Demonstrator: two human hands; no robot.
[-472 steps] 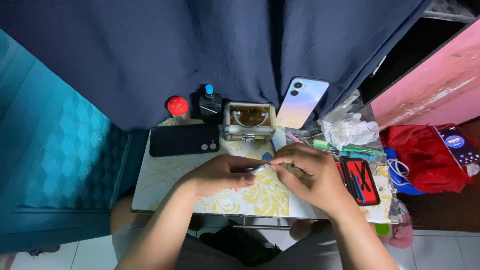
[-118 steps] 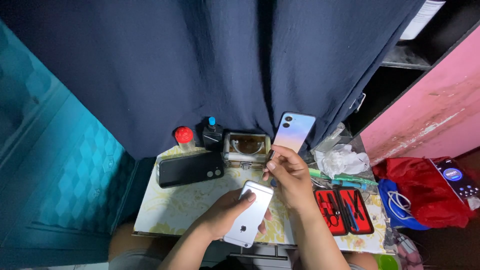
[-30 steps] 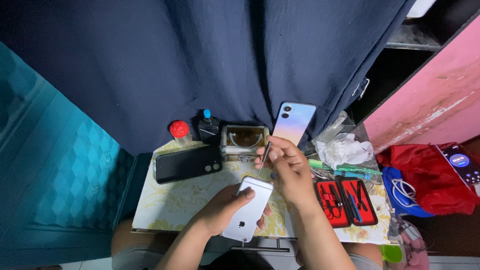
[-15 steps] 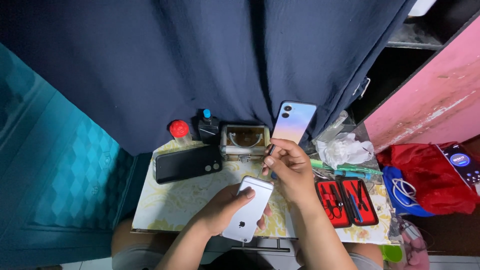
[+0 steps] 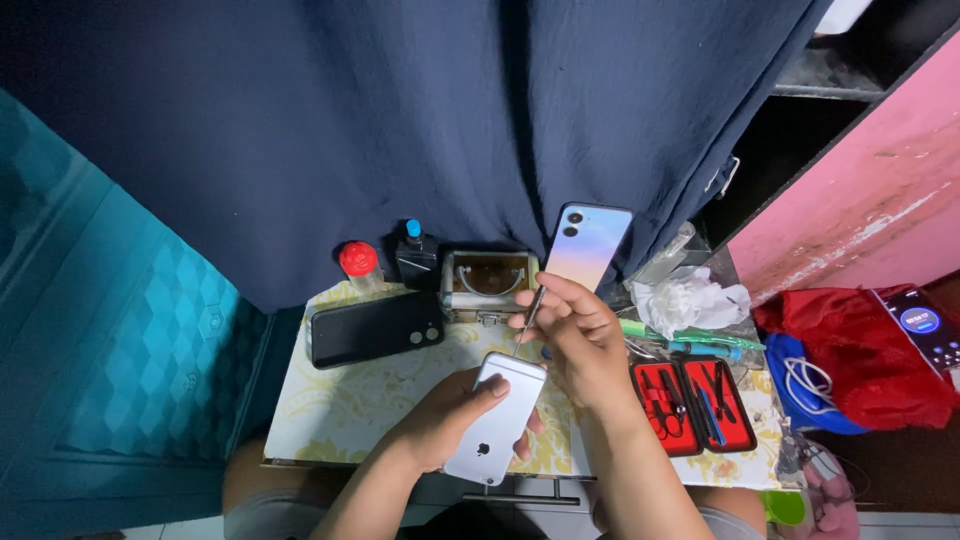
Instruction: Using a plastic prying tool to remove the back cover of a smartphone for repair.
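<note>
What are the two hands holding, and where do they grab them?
The left hand cradles a silver phone from underneath, back up. The right hand pinches a thin metal tool near its middle.

L hand (image 5: 445, 420) cupped, gripping; R hand (image 5: 580, 345) fingers pinched.

Silver phone (image 5: 497, 419) showing white bands, black phone (image 5: 376, 328) lying on table (image 5: 330, 410) showing yellow floral pattern, gradient blue-peach phone (image 5: 585, 246) leaning, navy curtain (image 5: 400, 130) hanging, red tool case (image 5: 693, 405) lying open

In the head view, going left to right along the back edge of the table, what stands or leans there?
Red-capped bottle → dark bottle with blue tip → small metal box → pastel phone leaning on the curtain → crumpled white tissue.
</note>
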